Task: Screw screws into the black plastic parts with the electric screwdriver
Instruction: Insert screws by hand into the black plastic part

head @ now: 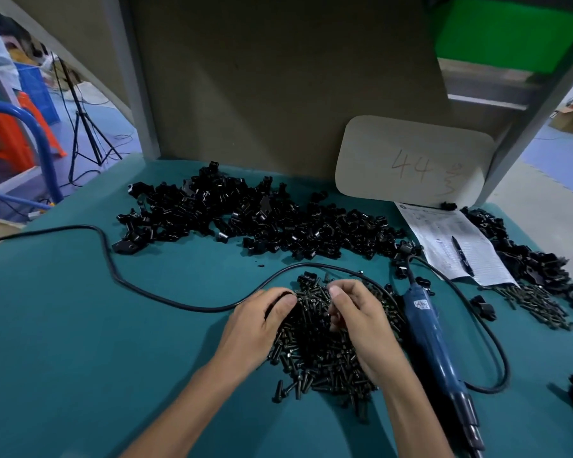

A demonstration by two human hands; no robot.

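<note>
1. The screws (315, 355) lie in a loose heap on the green table (80, 325), right in front of the person, with both hands dug into its far end. A heap like that slides, so 1 careless sweep could send screws rolling toward the near edge.
2. The right hand (361, 325) has thumb and fingertips drawn together, pinching among the screws. A small, dark screw taken that way could slip out, or come up 2 at a time.
3. The left hand (258, 328) curls over the heap's left side. I cannot tell whether it holds a part or only screws. If it holds no part, there is nothing yet to drive into.
4. The black plastic parts (262, 219) are piled farther back, apart from the screws. Black on black — a stray part in the heap would be easy to miss.
5. The electric screwdriver (434, 342) lies just beside the right wrist, no fingers on it. A forearm could nudge it and set it rolling.
6. Its cable (205, 309) loops round behind the heap. Lifting the tool may drag that loop through the screws and scatter them toward the paper sheet (454, 242).
</note>
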